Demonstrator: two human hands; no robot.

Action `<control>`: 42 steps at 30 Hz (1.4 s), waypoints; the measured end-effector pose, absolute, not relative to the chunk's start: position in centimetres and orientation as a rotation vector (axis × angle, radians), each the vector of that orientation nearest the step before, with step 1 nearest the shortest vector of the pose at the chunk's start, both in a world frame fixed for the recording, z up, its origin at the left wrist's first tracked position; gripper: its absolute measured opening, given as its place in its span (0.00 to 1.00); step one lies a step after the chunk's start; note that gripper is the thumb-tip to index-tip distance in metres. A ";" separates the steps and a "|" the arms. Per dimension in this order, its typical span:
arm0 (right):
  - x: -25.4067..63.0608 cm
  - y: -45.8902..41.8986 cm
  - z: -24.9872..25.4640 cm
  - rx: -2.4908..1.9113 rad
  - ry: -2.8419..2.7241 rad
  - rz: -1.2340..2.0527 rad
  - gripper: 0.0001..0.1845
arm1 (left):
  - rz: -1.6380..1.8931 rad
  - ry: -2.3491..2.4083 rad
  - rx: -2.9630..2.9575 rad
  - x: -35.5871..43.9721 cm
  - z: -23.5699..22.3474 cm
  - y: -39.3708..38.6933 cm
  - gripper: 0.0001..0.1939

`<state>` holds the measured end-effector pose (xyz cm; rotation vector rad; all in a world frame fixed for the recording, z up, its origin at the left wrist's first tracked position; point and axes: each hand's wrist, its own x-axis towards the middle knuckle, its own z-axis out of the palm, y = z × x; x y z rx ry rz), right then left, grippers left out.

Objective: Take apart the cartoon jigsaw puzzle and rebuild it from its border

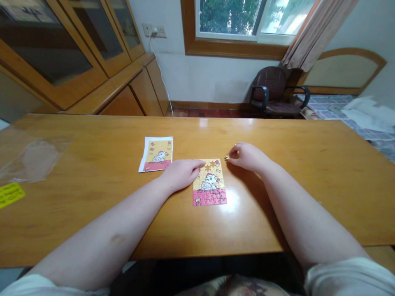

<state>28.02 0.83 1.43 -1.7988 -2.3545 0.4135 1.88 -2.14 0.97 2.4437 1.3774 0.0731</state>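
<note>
A jigsaw puzzle [210,196] lies on the wooden table, yellow above and pink below, with a white cartoon animal in its middle. Gaps in its upper part show the table through. My left hand [182,174] rests over the puzzle's left edge, fingers stretched out across it and holding nothing. Just off the upper right corner, my right hand [247,157] pinches a small yellow puzzle piece [227,158] between thumb and fingers. Behind my left hand lies a reference picture [159,154] with the same design and a white border.
At the table's left lie a clear plastic bag [40,158] and a yellow label [11,194]. The wooden table [324,176] extends to both sides. Beyond it stand a glass-door cabinet [101,61], an armchair [271,90] and a bed [354,111].
</note>
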 end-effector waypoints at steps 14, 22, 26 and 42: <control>23.6 -0.9 0.5 -1.598 -2.352 0.498 0.08 | 0.037 1.381 2.482 2.2 0.9 -2.3 0.21; 23.4 -1.0 0.6 -1.586 -2.381 0.512 0.09 | 0.049 1.373 2.472 2.3 1.0 -2.3 0.21; 23.7 -1.2 0.8 -1.521 -2.430 0.457 0.10 | 0.044 1.361 2.477 2.2 1.0 -2.3 0.21; 24.7 -1.3 1.0 -1.087 -2.653 0.468 0.15 | 0.087 1.351 2.462 2.0 0.8 -2.2 0.20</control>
